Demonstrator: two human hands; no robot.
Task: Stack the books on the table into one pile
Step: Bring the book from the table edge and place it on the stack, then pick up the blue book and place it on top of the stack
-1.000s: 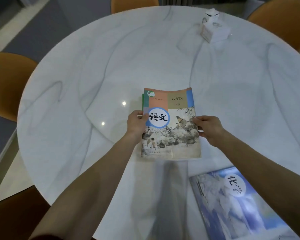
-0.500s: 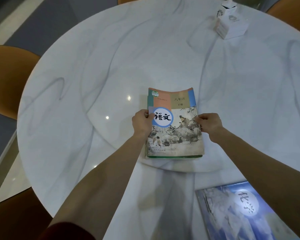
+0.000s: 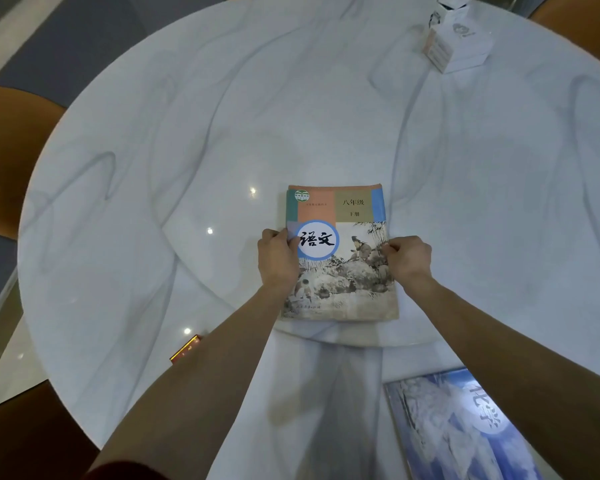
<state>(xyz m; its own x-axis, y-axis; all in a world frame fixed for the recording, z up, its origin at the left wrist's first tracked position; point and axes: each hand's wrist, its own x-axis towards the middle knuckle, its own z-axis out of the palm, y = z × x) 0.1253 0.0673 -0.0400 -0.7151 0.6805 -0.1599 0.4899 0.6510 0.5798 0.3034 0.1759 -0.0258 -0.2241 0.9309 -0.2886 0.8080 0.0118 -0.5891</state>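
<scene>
At desk (image 3: 465, 202) centre, pile-top book (image 3: 340, 254), long axis away, pinched between left hand (image 3: 278, 261) and right hand (image 3: 409, 259) fingers; blue book (image 3: 447, 427) loose near right.

Head view, single: worn high, facing forward and steeply down onto round marble table (image 3: 187, 168), arms' length away.

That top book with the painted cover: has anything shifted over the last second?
The painted-cover book was squared over the green-edged book beneath, whose edge no longer shows. A red object has come into view. Left hand and right hand still grip its sides; the blue book lies apart.
</scene>
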